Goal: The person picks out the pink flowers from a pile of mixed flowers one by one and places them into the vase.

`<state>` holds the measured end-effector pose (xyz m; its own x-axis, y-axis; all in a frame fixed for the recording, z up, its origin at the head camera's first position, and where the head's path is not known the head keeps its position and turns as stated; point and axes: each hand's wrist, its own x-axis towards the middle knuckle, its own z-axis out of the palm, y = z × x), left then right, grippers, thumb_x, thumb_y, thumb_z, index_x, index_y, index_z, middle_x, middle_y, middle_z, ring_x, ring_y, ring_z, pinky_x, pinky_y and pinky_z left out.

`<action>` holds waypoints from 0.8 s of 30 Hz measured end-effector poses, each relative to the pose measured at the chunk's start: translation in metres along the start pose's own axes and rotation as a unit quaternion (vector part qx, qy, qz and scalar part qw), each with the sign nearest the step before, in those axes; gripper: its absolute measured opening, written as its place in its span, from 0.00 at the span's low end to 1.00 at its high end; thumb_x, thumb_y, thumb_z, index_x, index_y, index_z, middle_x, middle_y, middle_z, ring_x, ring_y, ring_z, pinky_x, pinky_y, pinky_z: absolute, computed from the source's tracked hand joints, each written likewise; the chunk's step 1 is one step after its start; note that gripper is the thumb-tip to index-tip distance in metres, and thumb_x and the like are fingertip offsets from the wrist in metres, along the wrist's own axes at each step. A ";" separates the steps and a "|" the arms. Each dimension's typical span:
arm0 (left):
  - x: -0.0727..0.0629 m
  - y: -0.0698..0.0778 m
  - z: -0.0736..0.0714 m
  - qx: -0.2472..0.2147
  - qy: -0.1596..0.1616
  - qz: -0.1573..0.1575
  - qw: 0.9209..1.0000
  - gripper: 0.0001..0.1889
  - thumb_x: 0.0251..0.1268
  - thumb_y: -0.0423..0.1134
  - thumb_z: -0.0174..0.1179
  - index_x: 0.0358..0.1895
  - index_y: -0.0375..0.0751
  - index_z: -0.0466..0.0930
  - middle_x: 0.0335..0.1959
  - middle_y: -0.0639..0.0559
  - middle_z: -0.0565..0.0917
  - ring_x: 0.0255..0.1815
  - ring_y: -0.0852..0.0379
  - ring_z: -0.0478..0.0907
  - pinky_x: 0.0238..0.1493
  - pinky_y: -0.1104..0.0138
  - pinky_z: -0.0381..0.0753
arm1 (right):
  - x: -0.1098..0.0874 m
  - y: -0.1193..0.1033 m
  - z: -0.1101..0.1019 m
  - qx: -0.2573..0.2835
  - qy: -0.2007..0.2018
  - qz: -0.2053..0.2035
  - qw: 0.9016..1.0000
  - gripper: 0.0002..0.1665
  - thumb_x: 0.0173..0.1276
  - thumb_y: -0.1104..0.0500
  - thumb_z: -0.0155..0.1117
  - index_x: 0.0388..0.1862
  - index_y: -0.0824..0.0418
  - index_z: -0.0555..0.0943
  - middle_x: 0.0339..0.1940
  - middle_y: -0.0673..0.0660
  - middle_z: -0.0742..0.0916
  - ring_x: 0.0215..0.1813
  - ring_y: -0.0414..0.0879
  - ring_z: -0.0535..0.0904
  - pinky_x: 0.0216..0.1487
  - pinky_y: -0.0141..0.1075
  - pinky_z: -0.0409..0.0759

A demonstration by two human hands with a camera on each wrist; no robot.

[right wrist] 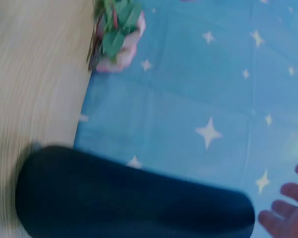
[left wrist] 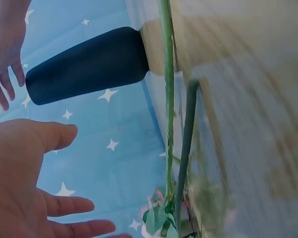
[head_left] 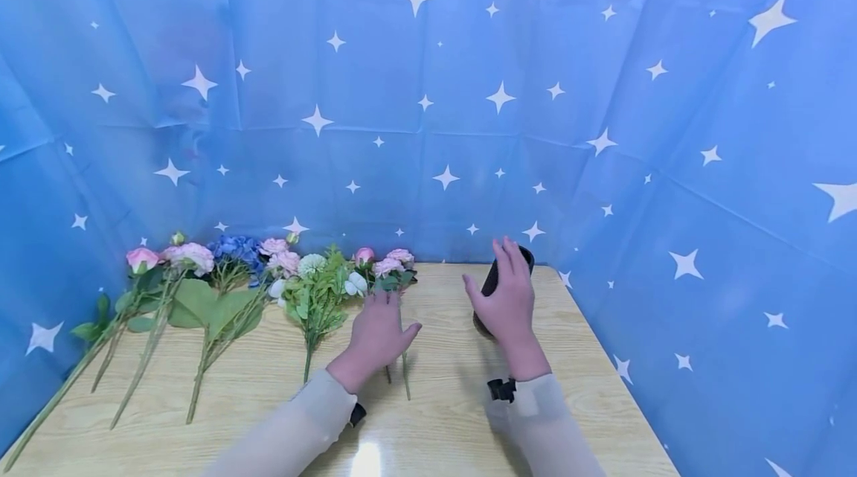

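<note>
A tall black vase (head_left: 491, 280) stands upright near the table's back right. My right hand (head_left: 506, 306), fingers extended, is just by its mouth; in the right wrist view the fingertips are close to the rim of the vase (right wrist: 139, 198), and I cannot tell whether they touch. My left hand (head_left: 376, 332) hovers over the rightmost flower stems with its fingers spread and holds nothing. In the left wrist view a green stem (left wrist: 169, 99) and a darker one lie beyond that hand's fingers (left wrist: 72, 204). Pink flowers (head_left: 388, 266) top these stems.
Several artificial flowers lie along the left of the wooden table (head_left: 268, 402): a pink rose (head_left: 142, 260), a blue hydrangea (head_left: 237, 248) and a leafy green bunch (head_left: 318, 306) among them. A blue curtain with white stars (head_left: 415, 90) hangs behind and at the sides.
</note>
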<state>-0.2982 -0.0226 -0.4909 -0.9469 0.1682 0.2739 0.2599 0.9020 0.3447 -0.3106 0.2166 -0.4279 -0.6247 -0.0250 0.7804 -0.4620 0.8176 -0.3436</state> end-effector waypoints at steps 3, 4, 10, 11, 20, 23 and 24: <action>0.000 0.005 0.002 -0.006 -0.010 0.004 1.000 0.43 0.69 0.62 0.68 0.72 0.27 0.72 0.66 0.29 0.81 0.54 0.35 0.85 0.37 0.50 0.90 | 0.002 0.015 -0.003 0.006 0.053 -0.006 0.999 0.44 0.63 0.51 0.77 0.75 0.66 0.75 0.75 0.68 0.78 0.79 0.66 0.71 0.72 0.64 0.76; -0.001 0.006 0.003 -0.011 -0.013 0.006 1.000 0.43 0.69 0.61 0.69 0.71 0.27 0.73 0.63 0.30 0.82 0.48 0.37 0.87 0.35 0.51 0.90 | 0.003 0.020 -0.004 0.007 0.065 -0.002 0.998 0.43 0.63 0.52 0.77 0.75 0.66 0.75 0.74 0.68 0.79 0.78 0.66 0.72 0.71 0.64 0.77; 0.002 0.006 0.012 -0.046 -0.021 0.015 0.999 0.30 0.64 0.54 0.75 0.52 0.29 0.81 0.36 0.42 0.85 0.26 0.49 0.81 0.28 0.56 0.85 | 0.002 0.052 -0.007 0.028 0.065 0.059 0.996 0.50 0.64 0.50 0.79 0.80 0.64 0.69 0.76 0.68 0.77 0.77 0.65 0.72 0.75 0.66 0.71; 0.002 0.005 0.015 -0.053 -0.021 0.016 0.998 0.27 0.63 0.54 0.76 0.48 0.32 0.82 0.32 0.45 0.83 0.25 0.50 0.80 0.28 0.56 0.85 | 0.000 0.057 -0.006 0.041 0.053 0.071 0.995 0.52 0.64 0.50 0.79 0.82 0.63 0.67 0.76 0.68 0.76 0.77 0.65 0.71 0.76 0.65 0.70; 0.001 0.002 0.021 -0.103 -0.046 0.020 0.993 0.20 0.58 0.47 0.79 0.27 0.43 0.74 0.20 0.53 0.75 0.21 0.55 0.70 0.28 0.60 0.77 | -0.016 0.089 0.005 0.187 0.005 0.126 0.974 0.65 0.63 0.61 0.81 0.89 0.55 0.50 0.85 0.63 0.66 0.82 0.61 0.65 0.76 0.65 0.71; 0.000 -0.001 0.024 -0.108 -0.060 0.012 0.992 0.24 0.57 0.47 0.79 0.21 0.46 0.69 0.17 0.56 0.69 0.19 0.57 0.65 0.27 0.62 0.74 | -0.020 0.094 0.009 0.198 -0.007 0.157 0.968 0.67 0.63 0.60 0.80 0.90 0.53 0.47 0.86 0.63 0.65 0.81 0.63 0.66 0.76 0.66 0.71; 0.000 -0.001 0.025 -0.108 -0.065 0.010 0.992 0.25 0.56 0.47 0.80 0.20 0.47 0.67 0.16 0.57 0.68 0.18 0.57 0.64 0.27 0.63 0.73 | -0.021 0.096 0.011 0.196 -0.016 0.166 0.966 0.67 0.63 0.59 0.80 0.90 0.53 0.46 0.86 0.64 0.65 0.80 0.64 0.66 0.75 0.66 0.71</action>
<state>-0.3033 -0.0138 -0.5140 -0.9539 0.2480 0.1692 0.3002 0.7937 0.5291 -0.3486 0.2895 -0.4834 -0.7960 0.1777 0.5787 -0.4320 0.5028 -0.7487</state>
